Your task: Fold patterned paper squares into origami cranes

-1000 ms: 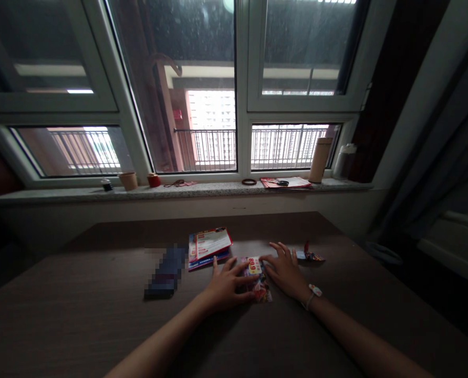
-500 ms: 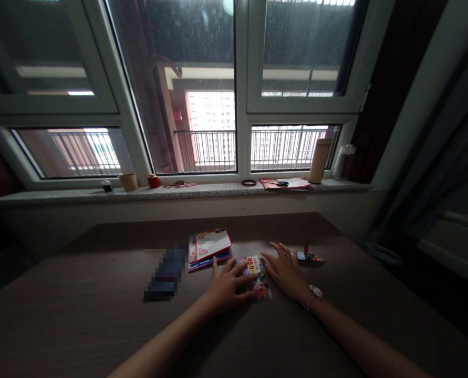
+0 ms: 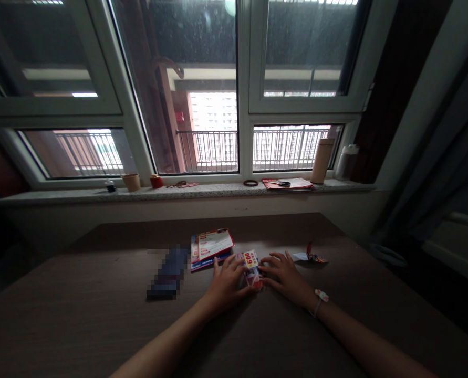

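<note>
A small colourful printed paper [image 3: 251,259] with a yellow "89.9" label lies on the table between my hands. My left hand [image 3: 229,281] rests over its left side, fingers spread and thumb reaching toward its lower end. At the right edge, my right hand [image 3: 288,278] touches or nearly touches it with bent, parted fingers; a bracelet circles that wrist. Both hands are open, though the fingertips partly cover the paper. Just beyond my left hand is a stack of folded leaflets [image 3: 212,245]. A torn scrap of coloured paper [image 3: 317,259] lies to the right of my right hand.
A dark pixelated object [image 3: 168,274] lies left of my left hand on the brown table [image 3: 80,310]. Along the windowsill [image 3: 214,191] stand a paper cup [image 3: 131,182], a tan flask [image 3: 322,161] and a clear bottle [image 3: 345,163]. Scissors [image 3: 284,184] lie on papers there.
The printed paper's lower end now shows less and reaches less far toward me. My right hand has dropped slightly, its fingers more bent at the paper's edge. The view has shifted slightly.
</note>
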`<state>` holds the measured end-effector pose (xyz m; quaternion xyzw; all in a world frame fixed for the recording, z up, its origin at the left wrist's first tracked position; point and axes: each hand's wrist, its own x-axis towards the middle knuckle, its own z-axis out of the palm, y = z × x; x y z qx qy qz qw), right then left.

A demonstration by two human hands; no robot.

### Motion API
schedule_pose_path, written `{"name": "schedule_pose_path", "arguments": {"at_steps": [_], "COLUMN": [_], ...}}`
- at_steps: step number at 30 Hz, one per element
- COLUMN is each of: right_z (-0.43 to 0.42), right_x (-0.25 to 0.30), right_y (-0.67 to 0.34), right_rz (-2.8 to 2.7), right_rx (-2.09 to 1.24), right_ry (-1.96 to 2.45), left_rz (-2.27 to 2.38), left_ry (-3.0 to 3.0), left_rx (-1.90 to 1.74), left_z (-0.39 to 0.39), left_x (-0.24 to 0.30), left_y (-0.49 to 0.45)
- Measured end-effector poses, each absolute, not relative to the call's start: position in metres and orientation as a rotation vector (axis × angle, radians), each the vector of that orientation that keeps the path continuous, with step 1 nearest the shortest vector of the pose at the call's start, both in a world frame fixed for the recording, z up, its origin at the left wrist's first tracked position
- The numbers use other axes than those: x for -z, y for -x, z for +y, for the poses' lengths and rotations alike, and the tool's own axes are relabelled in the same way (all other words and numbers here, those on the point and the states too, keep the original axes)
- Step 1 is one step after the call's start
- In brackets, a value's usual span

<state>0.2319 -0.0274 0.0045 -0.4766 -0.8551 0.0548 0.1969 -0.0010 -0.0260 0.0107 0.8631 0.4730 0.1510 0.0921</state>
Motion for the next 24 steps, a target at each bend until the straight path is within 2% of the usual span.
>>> {"name": "schedule_pose_path", "arguments": {"at_steps": [14, 24], "right_z": [-0.0301, -0.0332], "right_x": [-0.0070, -0.0100], "right_y": [-0.2335, -0.2322], "right_rz": [-2.423, -2.379], "right_rx": [-0.265, -0.269], "right_ry": [0.984, 0.991], "left_rz": [1.365, 1.371], "left_ry": [-2.625, -2.639], "left_rx": [-0.579, -0.581], "left_z": [-0.0239, -0.0267], "left_x": [-0.0039, -0.0073], "left_y": [0.0010, 0.0003]}}
